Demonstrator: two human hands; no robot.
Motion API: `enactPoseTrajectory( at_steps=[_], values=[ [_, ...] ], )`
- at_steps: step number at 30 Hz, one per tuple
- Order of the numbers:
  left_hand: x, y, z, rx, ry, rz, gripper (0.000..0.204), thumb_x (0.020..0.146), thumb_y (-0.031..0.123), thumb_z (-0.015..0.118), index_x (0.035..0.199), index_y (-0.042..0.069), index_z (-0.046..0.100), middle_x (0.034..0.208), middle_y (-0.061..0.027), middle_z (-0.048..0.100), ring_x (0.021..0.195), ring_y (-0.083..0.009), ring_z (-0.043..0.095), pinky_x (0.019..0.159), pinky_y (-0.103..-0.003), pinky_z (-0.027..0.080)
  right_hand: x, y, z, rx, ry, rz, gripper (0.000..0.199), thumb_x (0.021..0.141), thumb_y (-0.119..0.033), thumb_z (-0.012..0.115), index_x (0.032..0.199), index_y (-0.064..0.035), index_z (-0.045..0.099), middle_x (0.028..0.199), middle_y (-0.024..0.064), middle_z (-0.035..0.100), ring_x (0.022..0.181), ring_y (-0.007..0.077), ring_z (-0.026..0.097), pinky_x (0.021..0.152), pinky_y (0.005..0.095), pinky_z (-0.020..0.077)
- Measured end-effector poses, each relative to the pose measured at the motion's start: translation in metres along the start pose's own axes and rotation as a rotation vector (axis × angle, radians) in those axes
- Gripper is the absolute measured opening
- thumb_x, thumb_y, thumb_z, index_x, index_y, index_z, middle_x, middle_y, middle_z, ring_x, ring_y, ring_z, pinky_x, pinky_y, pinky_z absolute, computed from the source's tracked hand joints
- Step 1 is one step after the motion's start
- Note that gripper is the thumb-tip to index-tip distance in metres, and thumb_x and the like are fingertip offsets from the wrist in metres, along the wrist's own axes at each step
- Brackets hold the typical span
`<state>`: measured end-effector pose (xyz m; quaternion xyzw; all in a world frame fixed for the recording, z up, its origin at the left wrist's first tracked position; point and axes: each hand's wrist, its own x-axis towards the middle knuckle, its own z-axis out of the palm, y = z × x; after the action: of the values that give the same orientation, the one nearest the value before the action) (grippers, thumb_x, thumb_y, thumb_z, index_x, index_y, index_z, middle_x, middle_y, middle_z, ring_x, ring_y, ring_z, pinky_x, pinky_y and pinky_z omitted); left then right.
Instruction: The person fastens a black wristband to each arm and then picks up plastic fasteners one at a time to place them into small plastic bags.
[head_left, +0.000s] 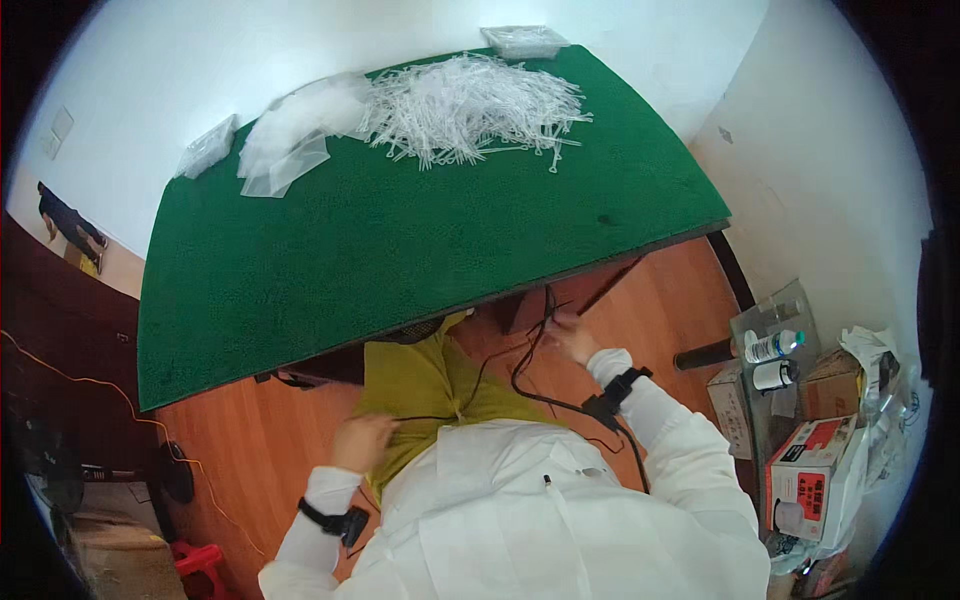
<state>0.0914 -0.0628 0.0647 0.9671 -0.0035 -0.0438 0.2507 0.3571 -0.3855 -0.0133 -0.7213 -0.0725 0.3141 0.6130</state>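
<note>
Below the near edge of the green-covered table (400,240), my left hand (364,442) hangs beside my yellow-green trousers, smeared by motion. A thin dark cord (425,418) runs across my lap close to it. My right hand (572,340) is under the table's edge on the right, also blurred, beside black cables (520,375). Whether its fingers hold a cable I cannot tell. At the far side of the tabletop lies a heap of thin clear plastic sticks with looped ends (475,105). Several flat translucent plastic bags (295,135) fan out to its left.
Clear packs stand at the table's far left (207,148) and far edge (524,42). On the right, a glass shelf holds a bottle (773,346), near cardboard boxes (812,470). An orange cord (190,460) trails over the floor at left. Another person (70,225) is far left.
</note>
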Motion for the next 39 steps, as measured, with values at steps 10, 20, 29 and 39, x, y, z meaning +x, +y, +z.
enactPoseTrajectory(
  at_steps=[10,20,29,39],
  values=[
    [-0.080,-0.021,-0.092,-0.068,0.479,-0.058,0.009,0.077,0.006,0.056,0.071,-0.001,0.057,0.064,-0.0102,0.052,0.059,-0.0214,0.051,0.051,-0.031,0.037,0.010,0.007,-0.057,-0.015,-0.014,-0.080,0.031,0.086,-0.014,0.053,0.114,-0.0020,0.050,0.098,0.0082,0.058,0.090,0.0178,0.054,0.077,0.0301,0.0440],
    [-0.072,0.036,-0.110,-0.866,-0.274,0.035,0.014,0.080,0.010,0.057,0.079,-0.003,0.060,0.063,-0.0086,0.051,0.060,-0.0192,0.047,0.053,-0.029,0.035,0.010,-0.027,0.015,1.126,-0.456,-0.039,0.040,0.087,-0.019,0.048,0.123,-0.0024,0.045,0.086,0.0111,0.058,0.080,0.0226,0.053,0.076,0.0377,0.0424],
    [-0.081,0.006,-0.082,-0.696,0.171,-0.176,0.020,0.084,0.015,0.055,0.079,-0.004,0.059,0.062,-0.0025,0.048,0.056,-0.0112,0.044,0.050,-0.026,0.034,-0.025,-0.066,0.045,0.252,-0.089,-0.273,0.031,0.096,-0.021,0.032,0.107,-0.0008,0.053,0.070,0.0065,0.055,0.059,0.0156,0.051,0.064,0.0269,0.0459],
    [-0.119,-0.075,-0.096,-0.646,0.519,-0.614,0.015,0.089,0.013,0.051,0.081,0.001,0.055,0.066,0.0066,0.044,0.058,-0.0032,0.040,0.049,-0.019,0.032,-0.028,-0.019,0.012,-0.160,-0.491,-0.036,0.031,0.092,-0.022,0.046,0.114,0.0002,0.049,0.098,0.0075,0.059,0.093,0.0153,0.053,0.084,0.0297,0.0422]
  ],
)
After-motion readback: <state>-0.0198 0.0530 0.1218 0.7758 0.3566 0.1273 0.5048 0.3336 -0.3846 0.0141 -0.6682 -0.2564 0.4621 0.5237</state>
